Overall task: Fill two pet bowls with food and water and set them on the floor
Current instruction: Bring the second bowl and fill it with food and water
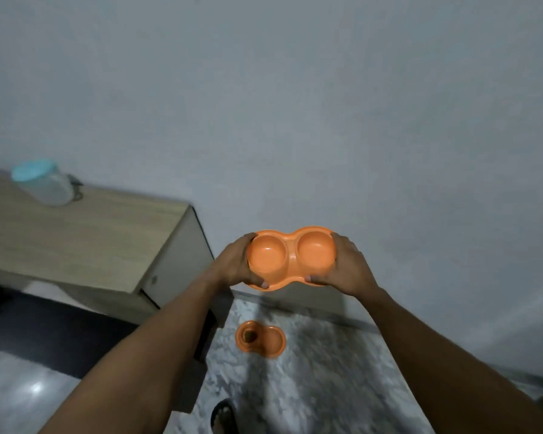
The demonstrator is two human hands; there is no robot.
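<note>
There is only 1 view, from the person's head, looking forward and steeply down. It sits close above both outstretched forearms, takes in a broad grey wall (295, 104) ahead, a wooden table (76, 239) at left and the marbled floor (320, 377) far below.

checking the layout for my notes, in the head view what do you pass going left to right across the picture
jar with the pale blue lid → wooden table → left hand → orange double bowl held up → right hand. The second double bowl on the floor sits below the held one, so it is left out.
</note>
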